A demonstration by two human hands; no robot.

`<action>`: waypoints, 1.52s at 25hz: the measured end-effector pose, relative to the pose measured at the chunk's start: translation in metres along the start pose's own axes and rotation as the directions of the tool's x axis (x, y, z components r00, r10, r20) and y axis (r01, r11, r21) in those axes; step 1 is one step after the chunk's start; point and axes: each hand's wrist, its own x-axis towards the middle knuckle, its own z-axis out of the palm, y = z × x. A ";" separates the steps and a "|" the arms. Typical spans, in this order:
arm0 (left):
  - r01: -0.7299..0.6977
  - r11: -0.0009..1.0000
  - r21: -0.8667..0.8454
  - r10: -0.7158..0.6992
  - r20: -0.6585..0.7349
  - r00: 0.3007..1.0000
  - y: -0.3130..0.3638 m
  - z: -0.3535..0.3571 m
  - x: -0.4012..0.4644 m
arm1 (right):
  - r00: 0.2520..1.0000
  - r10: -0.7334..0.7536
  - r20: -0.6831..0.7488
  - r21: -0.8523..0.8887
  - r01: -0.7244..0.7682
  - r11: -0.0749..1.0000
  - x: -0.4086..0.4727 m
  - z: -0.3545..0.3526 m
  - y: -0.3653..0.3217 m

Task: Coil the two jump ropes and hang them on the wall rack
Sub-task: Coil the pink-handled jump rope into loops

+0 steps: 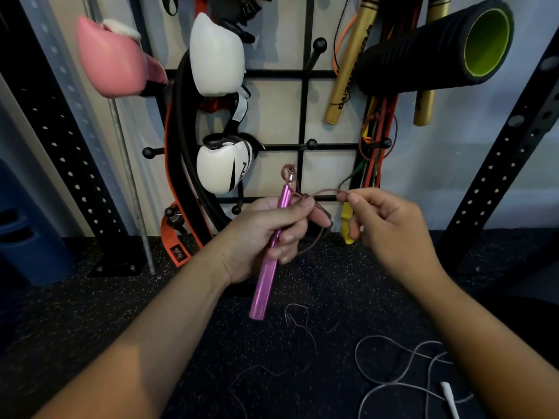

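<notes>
Left hand (266, 234) grips pink handle (270, 261) near-upright, cord end up

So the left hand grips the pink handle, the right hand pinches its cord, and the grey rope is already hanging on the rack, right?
Not quite. The left hand grips the pink handle and the right hand pinches its cord, but the head view shows the grey rope still lying loose on the floor, not on the rack.
</notes>
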 end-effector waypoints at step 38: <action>0.015 0.978 0.209 0.008 -0.110 0.994 -0.001 0.000 -0.003 | 0.986 -0.092 0.139 -0.060 0.101 0.993 -0.008 -0.001 -0.018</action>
